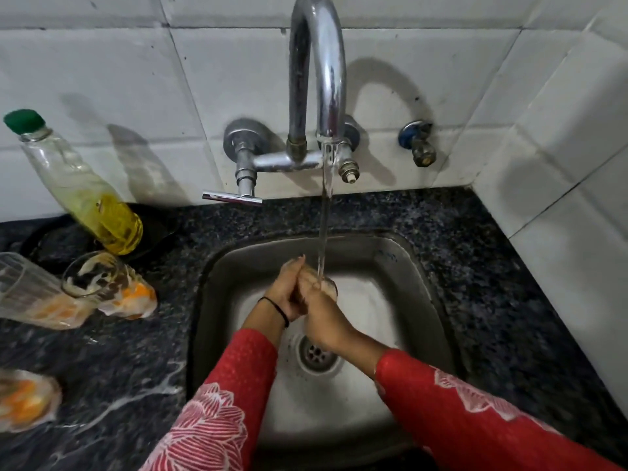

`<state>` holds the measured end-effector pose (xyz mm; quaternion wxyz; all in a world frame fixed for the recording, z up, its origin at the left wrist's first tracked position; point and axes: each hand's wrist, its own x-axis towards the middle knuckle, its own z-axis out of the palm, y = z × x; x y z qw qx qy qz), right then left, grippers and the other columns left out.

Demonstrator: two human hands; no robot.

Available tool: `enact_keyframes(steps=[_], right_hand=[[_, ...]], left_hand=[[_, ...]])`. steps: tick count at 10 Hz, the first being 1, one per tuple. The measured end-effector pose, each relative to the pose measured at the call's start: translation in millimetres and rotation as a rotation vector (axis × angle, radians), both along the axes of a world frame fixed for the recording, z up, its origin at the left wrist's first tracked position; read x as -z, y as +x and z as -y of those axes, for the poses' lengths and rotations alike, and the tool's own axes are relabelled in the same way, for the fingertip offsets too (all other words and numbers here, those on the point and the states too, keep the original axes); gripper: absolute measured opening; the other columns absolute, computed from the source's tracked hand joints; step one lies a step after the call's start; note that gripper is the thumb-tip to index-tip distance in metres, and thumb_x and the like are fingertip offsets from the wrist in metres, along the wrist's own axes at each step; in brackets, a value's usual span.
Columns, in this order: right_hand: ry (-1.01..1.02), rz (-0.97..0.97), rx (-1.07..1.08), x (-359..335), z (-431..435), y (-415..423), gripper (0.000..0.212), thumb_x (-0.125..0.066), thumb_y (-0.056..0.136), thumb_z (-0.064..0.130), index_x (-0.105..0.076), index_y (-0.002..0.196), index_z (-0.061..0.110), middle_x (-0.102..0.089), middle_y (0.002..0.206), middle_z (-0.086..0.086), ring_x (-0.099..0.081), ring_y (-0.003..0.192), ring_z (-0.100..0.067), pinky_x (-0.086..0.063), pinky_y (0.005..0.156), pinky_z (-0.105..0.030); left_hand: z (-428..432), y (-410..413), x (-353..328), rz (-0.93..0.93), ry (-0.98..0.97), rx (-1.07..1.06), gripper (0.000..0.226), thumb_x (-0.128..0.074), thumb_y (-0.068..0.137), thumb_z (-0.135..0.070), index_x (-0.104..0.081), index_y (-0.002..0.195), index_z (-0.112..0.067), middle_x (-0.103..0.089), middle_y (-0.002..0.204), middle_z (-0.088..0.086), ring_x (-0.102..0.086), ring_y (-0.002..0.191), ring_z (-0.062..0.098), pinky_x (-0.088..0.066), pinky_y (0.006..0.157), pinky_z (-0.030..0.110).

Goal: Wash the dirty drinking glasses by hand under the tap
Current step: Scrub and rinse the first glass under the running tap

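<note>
Both hands over the sink (217, 273): left hand (287, 290) and right hand (321, 314) wrapped around 1 glass (329, 286), fingers clamped on it, under the tap's (317, 73) stream. 3 dirty glasses (108, 283) lying on the counter (458, 253) to the left, near a bottle (81, 185).

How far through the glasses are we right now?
Nothing visibly finished: no clean glass is in view. In hand: both hands, left and right, hold one glass under the running water over the sink. Left: three dirty glasses on the counter, two near the bottle and one closer, with orange residue.
</note>
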<state>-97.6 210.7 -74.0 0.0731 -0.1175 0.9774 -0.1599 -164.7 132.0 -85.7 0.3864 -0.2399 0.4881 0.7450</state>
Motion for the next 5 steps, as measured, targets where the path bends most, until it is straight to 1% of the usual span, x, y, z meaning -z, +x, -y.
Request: enact_keyframes(steps=[1, 2, 3, 4, 5], right_hand=[[0.104, -0.209, -0.049, 12, -25, 7, 0.028, -0.045, 0.086, 0.001, -0.068, 0.1, -0.004, -0.068, 0.099, -0.023, -0.066, 0.092, -0.038, -0.054, 0.076, -0.041], [-0.281, -0.166, 0.266, 4, -7, 0, 0.028, -0.041, 0.082, 0.009, -0.068, 0.09, 0.011, -0.069, 0.086, -0.009, -0.068, 0.079, -0.026, -0.057, 0.069, -0.034], [-0.566, 0.024, 0.566, -9, 16, -13, 0.029, -0.045, 0.093, 0.013, -0.06, 0.115, 0.002, -0.064, 0.116, -0.021, -0.06, 0.108, -0.036, -0.049, 0.092, -0.041], [-0.712, 0.159, 0.668, -15, 24, -13, 0.031, -0.045, 0.096, 0.01, -0.054, 0.12, -0.007, -0.058, 0.123, -0.029, -0.054, 0.116, -0.044, -0.045, 0.096, -0.044], [-0.677, 0.094, 0.552, -7, 25, 7, 0.031, -0.045, 0.094, 0.002, -0.055, 0.124, 0.002, -0.065, 0.115, -0.011, -0.059, 0.114, -0.026, -0.049, 0.094, -0.027]], left_hand=[[6, -3, -3, 0.011, 0.022, -0.01, 0.069, -0.044, 0.096, -0.046, -0.07, 0.043, -0.009, -0.066, 0.051, 0.008, -0.066, 0.045, 0.018, -0.047, 0.077, 0.039], [2, 1, 6, 0.024, 0.077, 0.004, 0.073, -0.037, 0.097, -0.049, -0.071, 0.048, -0.007, -0.068, 0.056, 0.009, -0.068, 0.052, 0.018, -0.05, 0.074, 0.033], [-5, 10, 11, -0.074, 0.116, -0.111, 0.07, -0.031, 0.099, -0.041, -0.071, 0.051, -0.011, -0.068, 0.056, 0.003, -0.067, 0.054, 0.014, -0.054, 0.062, 0.023], [-7, 15, 12, -0.078, 0.049, -0.166, 0.038, -0.045, 0.094, -0.04, -0.053, 0.062, -0.02, -0.057, 0.049, -0.004, -0.057, 0.048, 0.008, -0.049, 0.052, 0.014], [-3, 10, 17, -0.067, -0.034, -0.128, 0.04, -0.045, 0.096, -0.037, -0.053, 0.063, -0.016, -0.058, 0.045, 0.0, -0.058, 0.041, 0.009, -0.049, 0.051, 0.019]])
